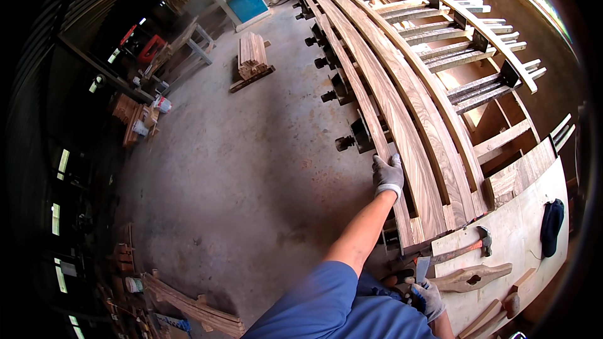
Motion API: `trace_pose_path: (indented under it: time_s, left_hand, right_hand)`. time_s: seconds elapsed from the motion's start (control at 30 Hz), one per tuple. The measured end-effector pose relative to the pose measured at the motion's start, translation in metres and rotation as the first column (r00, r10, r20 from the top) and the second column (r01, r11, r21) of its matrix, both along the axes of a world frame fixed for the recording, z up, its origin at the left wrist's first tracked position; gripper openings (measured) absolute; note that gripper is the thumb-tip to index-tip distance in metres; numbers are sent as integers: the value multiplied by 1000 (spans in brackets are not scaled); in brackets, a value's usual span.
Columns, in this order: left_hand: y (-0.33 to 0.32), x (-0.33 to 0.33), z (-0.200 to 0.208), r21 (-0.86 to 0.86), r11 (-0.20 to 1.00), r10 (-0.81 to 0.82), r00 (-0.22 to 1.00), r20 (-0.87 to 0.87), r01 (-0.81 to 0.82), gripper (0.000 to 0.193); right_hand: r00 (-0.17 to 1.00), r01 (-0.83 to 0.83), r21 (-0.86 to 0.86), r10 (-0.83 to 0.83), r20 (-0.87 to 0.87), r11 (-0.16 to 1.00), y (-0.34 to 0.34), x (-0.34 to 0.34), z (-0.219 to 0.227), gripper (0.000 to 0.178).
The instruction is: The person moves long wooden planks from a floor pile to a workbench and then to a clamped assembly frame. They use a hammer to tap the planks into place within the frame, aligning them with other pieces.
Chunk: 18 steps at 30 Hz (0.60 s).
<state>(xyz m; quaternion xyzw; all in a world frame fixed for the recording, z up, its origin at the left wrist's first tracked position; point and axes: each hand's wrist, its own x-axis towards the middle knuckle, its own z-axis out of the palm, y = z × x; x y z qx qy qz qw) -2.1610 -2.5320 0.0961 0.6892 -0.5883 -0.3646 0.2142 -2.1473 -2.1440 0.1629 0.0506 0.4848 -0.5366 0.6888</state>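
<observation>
My left hand, in a grey glove with a white cuff, grips a narrow wooden strip along the near edge of the clamping rack. Beside that strip lie wide striped boards running away from me. Down near my body, my right hand, also gloved, is closed around a tool with a flat metal blade, which looks like a putty knife; its handle is mostly hidden. To the right, a claw hammer and a wooden piece with a hole rest on a pale board.
Clamp screws stick out from the rack's left side. Clamp bars cross its right part. A dark cloth-like item lies on the pale board. Stacked wood stands on the concrete floor, with more planks at lower left.
</observation>
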Motion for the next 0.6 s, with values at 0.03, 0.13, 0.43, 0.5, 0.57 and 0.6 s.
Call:
trace_pose_path:
  time_s: [0.03, 0.13, 0.43, 0.5, 0.57, 0.6]
  left_hand:
    - [0, 0, 0, -4, 1000, 3, 1000, 4, -3, 86]
    - [0, 0, -1, 1, 1000, -1, 1000, 3, 1, 86]
    - [-1, -1, -8, -31, 999, 7, 1000, 8, -7, 85]
    - [-2, -2, -9, -43, 999, 13, 1000, 13, -12, 84]
    - [-2, -1, -11, -48, 999, 17, 1000, 14, -16, 84]
    - [-2, -1, -11, -46, 999, 16, 1000, 12, -15, 84]
  right_hand:
    - [999, -22, 13, 22, -28, 1000, 0, -1, -1, 31]
    - [996, -50, 26, 52, -66, 998, -2, -1, 1, 31]
    - [997, -58, 27, 60, -51, 998, -4, -1, 6, 30]
    - [997, -62, 26, 63, -52, 998, -4, -1, 5, 29]
    - [997, -64, 26, 65, -50, 998, -4, -2, 3, 29]
    - [997, -61, 23, 62, -44, 998, -3, -2, 0, 29]
